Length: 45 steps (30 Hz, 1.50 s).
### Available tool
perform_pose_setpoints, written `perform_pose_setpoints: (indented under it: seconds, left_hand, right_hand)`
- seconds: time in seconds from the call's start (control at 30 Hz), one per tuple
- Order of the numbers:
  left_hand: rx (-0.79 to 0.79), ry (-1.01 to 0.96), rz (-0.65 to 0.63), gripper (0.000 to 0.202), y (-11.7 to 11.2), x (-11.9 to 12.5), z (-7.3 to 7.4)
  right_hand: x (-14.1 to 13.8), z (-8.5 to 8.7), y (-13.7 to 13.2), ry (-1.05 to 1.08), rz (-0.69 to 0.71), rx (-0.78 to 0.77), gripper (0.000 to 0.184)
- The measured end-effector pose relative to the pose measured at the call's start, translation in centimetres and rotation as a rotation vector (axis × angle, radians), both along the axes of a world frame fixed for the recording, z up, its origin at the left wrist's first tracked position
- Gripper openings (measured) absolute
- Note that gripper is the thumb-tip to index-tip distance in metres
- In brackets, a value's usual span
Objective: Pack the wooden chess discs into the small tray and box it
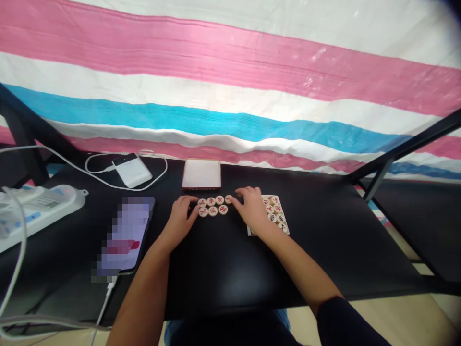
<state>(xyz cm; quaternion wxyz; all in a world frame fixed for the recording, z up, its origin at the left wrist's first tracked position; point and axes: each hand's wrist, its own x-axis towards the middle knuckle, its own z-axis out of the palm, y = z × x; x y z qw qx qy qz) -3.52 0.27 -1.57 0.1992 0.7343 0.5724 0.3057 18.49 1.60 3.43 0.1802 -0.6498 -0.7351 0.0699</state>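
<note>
Several round wooden chess pieces [213, 205] with red characters lie in two short rows on the black table [324, 240]. My left hand [181, 217] rests at their left end, fingers curled against the pieces. My right hand [252, 207] lies at their right end, fingers stretched flat toward them. Under and beside my right hand sits a white tray [284, 229] holding more pieces [275, 209] in rows.
A white box lid with a dark rim [201, 173] lies just behind the pieces. A phone [124, 235] on a cable lies at the left, a white power bank [132, 170] behind it, a power strip [36, 206] at far left. A striped tarp [230, 86] hangs behind the table.
</note>
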Motion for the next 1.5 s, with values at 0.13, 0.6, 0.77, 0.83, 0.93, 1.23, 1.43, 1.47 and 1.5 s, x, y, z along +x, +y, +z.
perform_pose_setpoints:
  seconds: [0.13,0.6,0.77,0.83,0.93,1.23,1.43,1.47,1.5]
  left_hand:
    - [0.010,-0.010,-0.016,0.026,0.0,0.3,0.0]
    - [-0.011,-0.030,-0.001,0.025,0.2,0.3,-0.2]
    - [-0.004,-0.032,-0.002,0.026,0.2,0.2,-0.4]
    - [-0.008,-0.036,0.007,0.027,0.2,0.1,-0.4]
    - [-0.025,-0.029,0.005,0.029,0.1,0.0,-0.6]
    - [-0.077,0.037,-0.096,0.063,-0.3,0.3,-0.4]
    - [-0.059,0.038,-0.095,0.050,0.1,0.2,-0.5]
    - [-0.057,0.039,-0.093,0.049,0.1,0.2,-0.5]
    - [-0.057,0.040,-0.093,0.049,0.1,0.3,-0.6]
  right_hand:
    - [4.1,1.1,-1.0,-0.063,-0.126,-0.045,0.021]
    - [5.2,1.7,-2.0,-0.026,-0.130,-0.138,0.020]
    - [0.8,0.9,-2.2,0.080,-0.009,-0.132,0.021]
    - [-0.4,0.2,-2.3,0.070,0.008,-0.173,0.024]
    - [-0.8,-0.3,-2.4,0.091,0.010,-0.136,0.028]
    - [-0.5,-0.3,-1.1,0.108,0.407,-0.158,0.063]
    - [-0.5,-1.0,-0.7,0.155,0.425,-0.222,0.058]
    - [-0.4,-1.1,-0.6,0.161,0.419,-0.207,0.056]
    - [-0.3,-1.2,-0.5,0.165,0.416,-0.194,0.054]
